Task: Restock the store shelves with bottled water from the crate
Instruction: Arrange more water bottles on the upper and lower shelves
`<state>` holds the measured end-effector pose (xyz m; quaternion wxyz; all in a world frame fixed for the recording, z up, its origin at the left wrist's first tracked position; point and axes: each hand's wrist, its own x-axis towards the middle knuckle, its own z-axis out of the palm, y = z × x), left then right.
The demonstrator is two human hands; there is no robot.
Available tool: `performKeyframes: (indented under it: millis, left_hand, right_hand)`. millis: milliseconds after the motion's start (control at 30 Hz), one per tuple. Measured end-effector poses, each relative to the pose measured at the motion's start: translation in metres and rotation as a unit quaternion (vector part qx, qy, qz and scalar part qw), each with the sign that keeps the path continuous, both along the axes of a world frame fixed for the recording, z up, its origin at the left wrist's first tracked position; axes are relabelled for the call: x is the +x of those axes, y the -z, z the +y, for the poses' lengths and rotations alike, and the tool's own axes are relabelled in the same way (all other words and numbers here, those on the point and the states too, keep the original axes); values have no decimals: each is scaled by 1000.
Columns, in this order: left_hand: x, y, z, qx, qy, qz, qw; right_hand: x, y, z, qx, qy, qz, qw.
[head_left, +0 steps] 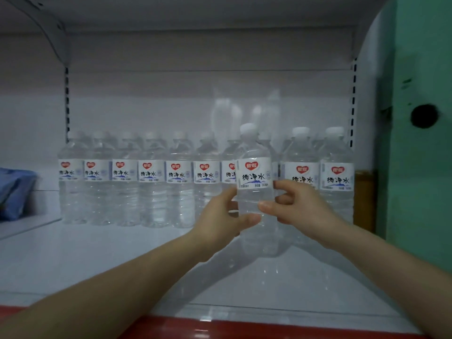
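Both arms reach forward over the shelf (97, 253); the left hand (221, 217) and right hand (297, 206) grasp one upright water bottle (254, 177) near the back row of bottles (151, 179).

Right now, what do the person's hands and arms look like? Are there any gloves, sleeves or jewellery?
The left hand and right hand are both bare, with no gloves. No ring, watch or bracelet shows on either hand or wrist. The left forearm and right forearm are also uncovered, and no sleeve is in view right to the picture's edge. No markings show.
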<state>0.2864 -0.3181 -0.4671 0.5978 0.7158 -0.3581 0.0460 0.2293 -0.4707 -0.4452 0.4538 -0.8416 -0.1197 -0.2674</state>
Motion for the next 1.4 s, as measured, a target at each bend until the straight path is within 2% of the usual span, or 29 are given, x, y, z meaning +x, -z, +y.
performKeyframes:
  millis: [133, 333, 500, 900, 1233, 1400]
  left_hand:
    - [-2, 3, -2, 16, -4, 4, 1000]
    - [-4, -5, -6, 61, -23, -29, 997]
    - [4, -6, -12, 91, -59, -29, 994]
    - [26, -1, -34, 83, -89, -3, 993]
    - [32, 6, -39, 67, -109, 3, 992]
    - [29, 3, -39, 104, -131, -12, 986]
  right_hand:
    - [-5, -1, 1, -78, 68, -14, 995]
    - [-9, 3, -6, -113, 85, 56, 988]
    - [-2, 8, 1, -146, 160, 57, 975]
    - [17, 26, -7, -85, 205, 12, 975]
    - [21, 27, -9, -116, 219, 4, 969]
    - [20, 28, -10, -123, 219, 5, 968]
